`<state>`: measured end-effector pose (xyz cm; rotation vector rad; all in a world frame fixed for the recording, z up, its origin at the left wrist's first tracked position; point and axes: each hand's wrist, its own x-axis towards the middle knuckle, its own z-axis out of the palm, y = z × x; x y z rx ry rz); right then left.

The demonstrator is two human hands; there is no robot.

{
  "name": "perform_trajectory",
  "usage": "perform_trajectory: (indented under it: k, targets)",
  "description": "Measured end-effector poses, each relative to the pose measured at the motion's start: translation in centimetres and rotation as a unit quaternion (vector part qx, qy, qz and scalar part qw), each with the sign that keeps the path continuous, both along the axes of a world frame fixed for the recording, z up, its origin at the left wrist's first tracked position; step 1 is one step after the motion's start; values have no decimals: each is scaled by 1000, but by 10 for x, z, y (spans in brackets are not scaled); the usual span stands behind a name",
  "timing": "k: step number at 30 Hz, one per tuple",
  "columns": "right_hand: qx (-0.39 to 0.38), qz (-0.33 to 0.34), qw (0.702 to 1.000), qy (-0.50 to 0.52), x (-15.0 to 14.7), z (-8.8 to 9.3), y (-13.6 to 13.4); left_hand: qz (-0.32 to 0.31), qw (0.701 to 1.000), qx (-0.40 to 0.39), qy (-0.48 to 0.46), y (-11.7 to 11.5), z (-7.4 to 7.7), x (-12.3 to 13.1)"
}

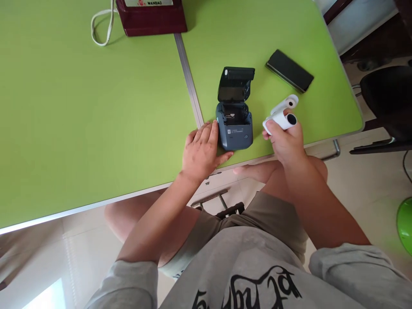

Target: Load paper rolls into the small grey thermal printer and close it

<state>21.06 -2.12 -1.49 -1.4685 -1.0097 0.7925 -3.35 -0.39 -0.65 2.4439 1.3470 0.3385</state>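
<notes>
A dark blue label printer (236,134) sits on the green table near its front edge, its black lid (236,83) tipped up and back. Its paper bay looks hollow, with dark inner walls. Along the printer's left side lie the fingers of my left hand (204,148), with the thumb across its front, holding it at that corner. To the right, my right hand (286,135) is closed around a white paper roll (280,120), its dark core hole showing. Just behind is a second white roll (286,103); whether the fingers touch it is hidden.
A black phone-like slab (289,71) lies at the back right. A maroon device (154,19) with a white cord (103,25) stands at the back. A metal strip (188,77) crosses the green tabletop (96,120). Beyond the table's right edge is a dark chair (386,94).
</notes>
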Motion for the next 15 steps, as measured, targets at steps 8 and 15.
perform_trajectory:
  k: [8, 15]
  targets:
    - [41, 3, 954, -298, -3, 0, 3, -5, 1000, -8, 12, 0, 3, -1]
    - [44, 40, 925, -375, 1, -4, 21, -3, 1000, -7, 16, 0, 4, -1]
